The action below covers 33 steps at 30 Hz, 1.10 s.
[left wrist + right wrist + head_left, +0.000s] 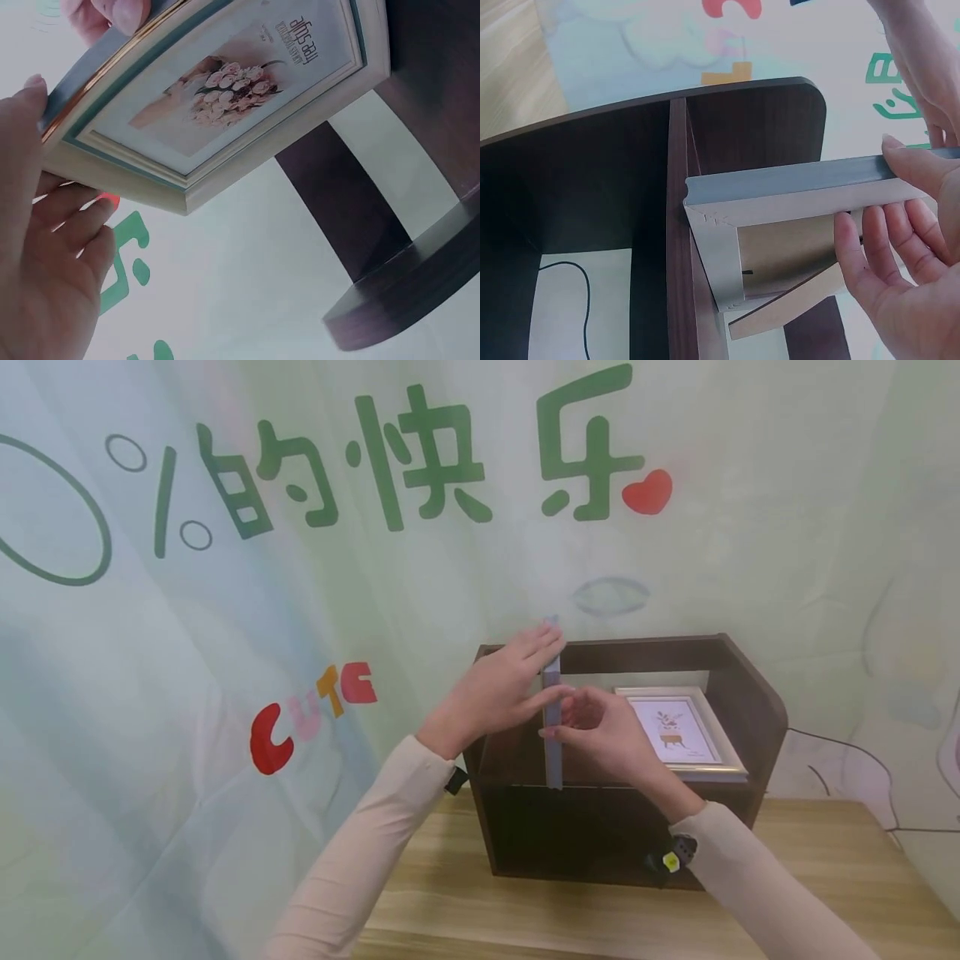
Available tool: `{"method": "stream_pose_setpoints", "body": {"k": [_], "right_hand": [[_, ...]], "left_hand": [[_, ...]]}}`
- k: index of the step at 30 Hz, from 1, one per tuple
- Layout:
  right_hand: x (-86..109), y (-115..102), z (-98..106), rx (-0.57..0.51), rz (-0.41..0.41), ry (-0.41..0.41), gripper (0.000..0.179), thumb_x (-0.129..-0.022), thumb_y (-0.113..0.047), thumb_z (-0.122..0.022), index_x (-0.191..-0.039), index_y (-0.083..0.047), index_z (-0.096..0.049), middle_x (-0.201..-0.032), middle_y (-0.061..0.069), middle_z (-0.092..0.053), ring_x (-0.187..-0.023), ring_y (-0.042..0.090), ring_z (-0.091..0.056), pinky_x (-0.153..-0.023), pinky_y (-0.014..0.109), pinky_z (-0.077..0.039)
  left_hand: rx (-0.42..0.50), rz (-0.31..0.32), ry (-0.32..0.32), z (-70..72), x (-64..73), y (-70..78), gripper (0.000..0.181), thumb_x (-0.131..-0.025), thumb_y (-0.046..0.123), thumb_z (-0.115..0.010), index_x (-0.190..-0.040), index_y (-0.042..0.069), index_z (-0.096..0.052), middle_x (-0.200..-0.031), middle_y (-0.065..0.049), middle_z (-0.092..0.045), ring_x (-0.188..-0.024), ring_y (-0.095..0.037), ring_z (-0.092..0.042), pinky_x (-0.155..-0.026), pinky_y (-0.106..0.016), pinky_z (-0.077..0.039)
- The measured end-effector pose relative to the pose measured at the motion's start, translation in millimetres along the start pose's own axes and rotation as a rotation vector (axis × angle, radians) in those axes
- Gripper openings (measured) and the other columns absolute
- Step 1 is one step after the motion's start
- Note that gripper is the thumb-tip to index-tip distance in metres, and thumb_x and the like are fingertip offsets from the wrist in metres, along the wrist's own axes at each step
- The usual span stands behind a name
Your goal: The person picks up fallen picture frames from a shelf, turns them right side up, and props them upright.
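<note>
A picture frame (pixel 553 764) stands upright, edge-on in the head view, on the upper shelf of a dark brown desktop rack (pixel 517 760). My left hand (pixel 498 689) holds its top and side, thumb on the edge and fingers behind. My right hand (pixel 615 735) pinches the near side edge between thumb and fingers. In the left wrist view the frame's front (pixel 225 90) shows a bouquet print inside a pale border. From the right wrist view, a support leg (pixel 795 300) sticks out behind its back panel.
Another framed picture (pixel 675 731), of a potted plant, lies on the right of the shelf. The rack stands on a wood-grain table (pixel 435 893) against a printed curtain (pixel 450 577). A thin black cable (pixel 847 743) runs at the right.
</note>
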State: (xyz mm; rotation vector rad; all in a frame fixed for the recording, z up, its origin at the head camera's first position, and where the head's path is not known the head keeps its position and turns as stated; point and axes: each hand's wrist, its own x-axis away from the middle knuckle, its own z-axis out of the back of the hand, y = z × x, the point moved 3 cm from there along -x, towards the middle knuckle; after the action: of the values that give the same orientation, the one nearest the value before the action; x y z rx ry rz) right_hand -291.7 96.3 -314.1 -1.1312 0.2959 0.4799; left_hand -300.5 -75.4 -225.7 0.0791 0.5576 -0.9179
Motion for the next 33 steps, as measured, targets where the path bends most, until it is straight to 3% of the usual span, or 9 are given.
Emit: {"method": "stream_pose_setpoints", "body": {"k": [8, 14, 19, 23, 28, 33], "right_hand": [[5.0, 5.0, 18.7, 0.068, 0.016, -0.08, 0.033, -0.094, -0.032, -0.08, -0.118, -0.011, -0.073, -0.113, 0.006, -0.079, -0.104, 0.02, -0.074, -0.095, 0.037, -0.061], [2.1, 9.8, 36.0, 0.158, 0.094, -0.02, 0.035, -0.094, -0.019, -0.08, -0.123, -0.003, -0.068, -0.116, 0.016, -0.075, -0.104, 0.03, -0.072, -0.098, 0.056, -0.06], [-6.5, 13.5, 23.4, 0.361, 0.199, 0.011, 0.049, -0.09, -0.011, -0.082, -0.133, 0.002, -0.063, -0.13, 0.024, -0.072, -0.115, 0.04, -0.072, -0.097, 0.056, -0.06], [-14.0, 15.1, 13.0, 0.457, 0.219, 0.003, 0.057, -0.088, -0.009, -0.082, -0.14, 0.002, -0.06, -0.133, 0.023, -0.071, -0.117, 0.04, -0.07, -0.099, 0.057, -0.058], [-24.0, 17.2, 4.8, 0.483, 0.201, -0.005, 0.054, -0.09, -0.006, -0.079, -0.14, 0.001, -0.061, -0.126, 0.021, -0.074, -0.101, 0.035, -0.073, -0.092, 0.053, -0.06], [-27.7, 18.0, 2.3, 0.454, 0.158, 0.017, 0.046, -0.095, -0.008, -0.074, -0.138, 0.001, -0.062, -0.126, 0.022, -0.075, -0.105, 0.037, -0.075, -0.092, 0.053, -0.062]], "left_hand": [[0.066, 0.05, -0.048, -0.2, 1.5, 1.1, 0.075, -0.103, 0.043, -0.065, -0.16, 0.001, -0.041, -0.167, -0.015, -0.044, -0.157, -0.026, -0.04, -0.124, -0.038, -0.04], [0.105, 0.068, -0.053, -0.2, 3.1, -0.5, 0.075, -0.103, 0.043, -0.064, -0.161, 0.002, -0.039, -0.168, -0.014, -0.042, -0.158, -0.026, -0.039, -0.125, -0.038, -0.039], [0.119, 0.07, -0.036, -1.7, 4.7, -1.3, 0.074, -0.103, 0.042, -0.065, -0.16, 0.002, -0.041, -0.167, -0.014, -0.044, -0.157, -0.026, -0.04, -0.125, -0.038, -0.039], [0.14, 0.049, -0.006, -4.7, 2.3, 1.0, 0.071, -0.104, 0.038, -0.066, -0.159, 0.0, -0.042, -0.165, -0.016, -0.046, -0.157, -0.027, -0.041, -0.126, -0.038, -0.039], [0.141, 0.034, 0.003, -7.9, 0.2, 4.5, 0.075, -0.101, 0.038, -0.07, -0.159, -0.001, -0.041, -0.165, -0.016, -0.045, -0.157, -0.027, -0.041, -0.126, -0.037, -0.038], [0.147, 0.025, 0.0, -9.8, 0.1, 7.0, 0.083, -0.097, 0.041, -0.075, -0.16, -0.001, -0.04, -0.167, -0.015, -0.043, -0.158, -0.027, -0.039, -0.126, -0.037, -0.039]]}}
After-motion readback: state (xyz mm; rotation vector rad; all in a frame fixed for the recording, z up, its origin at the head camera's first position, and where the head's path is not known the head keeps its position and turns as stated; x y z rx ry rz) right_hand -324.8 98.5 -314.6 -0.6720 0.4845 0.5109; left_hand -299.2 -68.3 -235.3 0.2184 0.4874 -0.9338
